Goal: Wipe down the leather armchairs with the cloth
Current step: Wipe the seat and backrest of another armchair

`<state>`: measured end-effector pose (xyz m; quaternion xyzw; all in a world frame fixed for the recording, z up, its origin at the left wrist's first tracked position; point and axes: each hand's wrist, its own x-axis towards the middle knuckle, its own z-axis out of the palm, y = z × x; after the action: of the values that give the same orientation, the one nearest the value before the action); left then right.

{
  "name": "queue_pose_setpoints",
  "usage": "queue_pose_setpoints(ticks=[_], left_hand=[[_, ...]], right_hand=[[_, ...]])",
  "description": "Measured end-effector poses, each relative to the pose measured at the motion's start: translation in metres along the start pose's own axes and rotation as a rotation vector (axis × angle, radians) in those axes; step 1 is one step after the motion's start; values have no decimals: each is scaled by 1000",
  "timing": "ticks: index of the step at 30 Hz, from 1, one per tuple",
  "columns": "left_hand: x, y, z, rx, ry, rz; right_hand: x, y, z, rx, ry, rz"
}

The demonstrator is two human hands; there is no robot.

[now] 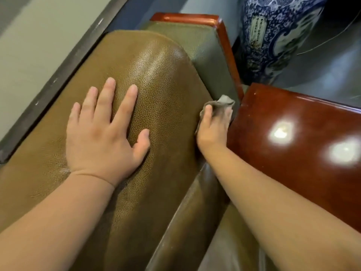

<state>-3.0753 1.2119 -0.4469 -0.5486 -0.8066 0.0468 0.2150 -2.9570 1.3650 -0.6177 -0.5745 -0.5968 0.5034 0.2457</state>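
Observation:
A brown leather armchair back cushion (156, 79) fills the middle of the head view, grained and shiny. My left hand (103, 130) lies flat on it with fingers spread. My right hand (213, 128) grips a small grey cloth (222, 102) and presses it into the gap between the cushion's right edge and the chair's side panel. The cloth bunches out above my fingers; most of it is hidden under the hand.
A glossy red-brown wooden armrest (293, 145) lies right of my right hand, with wooden trim (224, 36) running back along the chair. A large blue-and-white porcelain vase (273, 36) stands behind it. A pale wall with dark trim (58, 75) runs along the left.

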Motion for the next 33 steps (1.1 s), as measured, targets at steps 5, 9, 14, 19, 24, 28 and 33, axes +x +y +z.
queue_pose_setpoints(ticks=[5, 9, 14, 19, 24, 28, 33], left_hand=[[1, -2, 3, -7, 25, 13], [0, -1, 1, -5, 15, 4], [-1, -1, 4, -4, 24, 3], [1, -3, 3, -15, 27, 9], [1, -2, 4, -7, 39, 11], [0, -2, 4, 0, 20, 12], [1, -2, 2, -2, 14, 24]], right_hand=[[-76, 11, 19, -97, -203, -9], [-107, 33, 20, -238, -327, -122], [11, 38, 5, -55, -46, 145], [-109, 43, 28, -162, -266, -7], [-37, 44, -1, -118, -184, -20], [-25, 32, 6, -10, -114, 142], [-132, 40, 26, -228, -381, -60]])
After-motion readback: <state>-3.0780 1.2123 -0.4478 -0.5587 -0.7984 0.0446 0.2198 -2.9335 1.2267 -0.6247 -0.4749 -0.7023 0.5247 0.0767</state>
